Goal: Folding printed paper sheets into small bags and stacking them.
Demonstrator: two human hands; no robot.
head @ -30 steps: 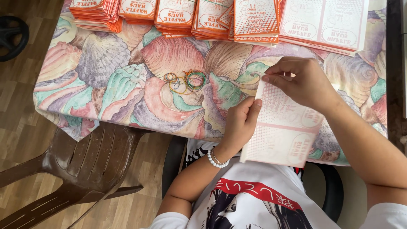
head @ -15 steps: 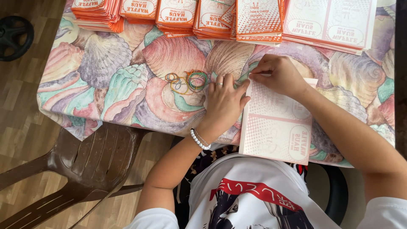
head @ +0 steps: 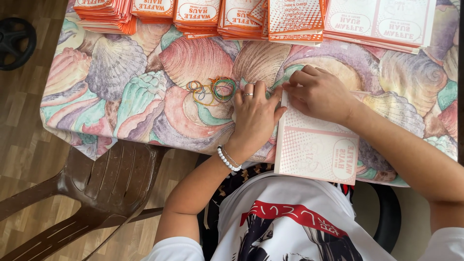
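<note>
The left hand (head: 253, 113) lay flat, fingers spread, on the shell-patterned bench (head: 121, 96) beside the pink paper sheet (head: 316, 147). The right hand (head: 319, 94) pressed the sheet's top edge, fingers together; rubber bands (head: 212, 90) lay near.

The person wears a white short-sleeved shirt (head: 290, 217) with a red band and dark print, a white bead bracelet (head: 227, 159) on the left wrist, and a thin ring (head: 248, 94).
</note>
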